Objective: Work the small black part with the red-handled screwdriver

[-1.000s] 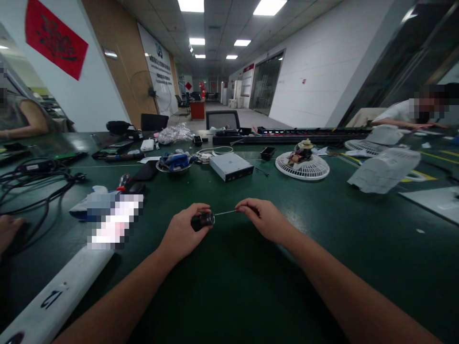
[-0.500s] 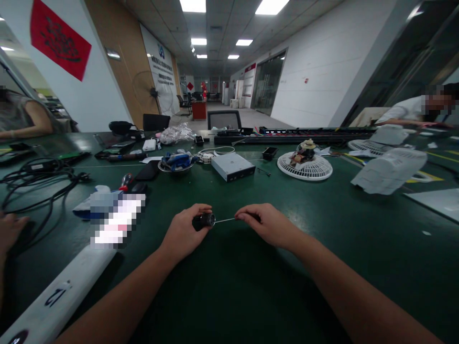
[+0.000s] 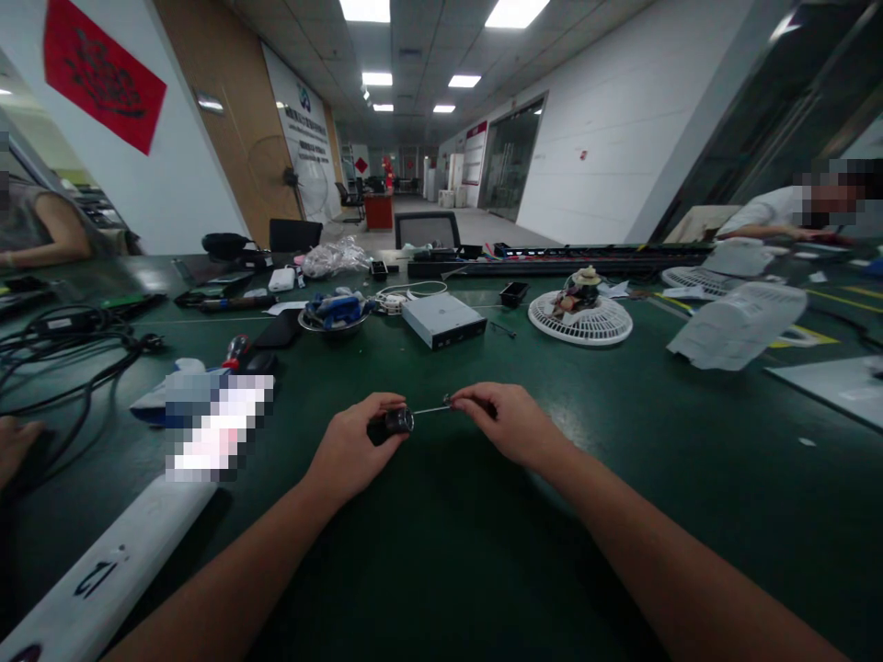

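Note:
My left hand is closed round a short black cylinder with a shiny ringed end that faces right. From that end a thin metal rod runs across to my right hand. Thumb and forefinger of the right hand are pinched at the rod's far tip, where a small dark bit shows; its kind is too small to make out. Both hands are just above the dark green table. Beyond them lies a grey optical disc drive.
Left of my arm lie a long white object, a red-handled screwdriver and black cables. Behind are a bowl of blue items, a white fan grille and a white plastic housing. Other people sit at both sides.
The rod's far tip and my right hand have risen slightly, and a small dark bit now shows at the fingertips. My left hand keeps its hold. The view has shifted slightly.

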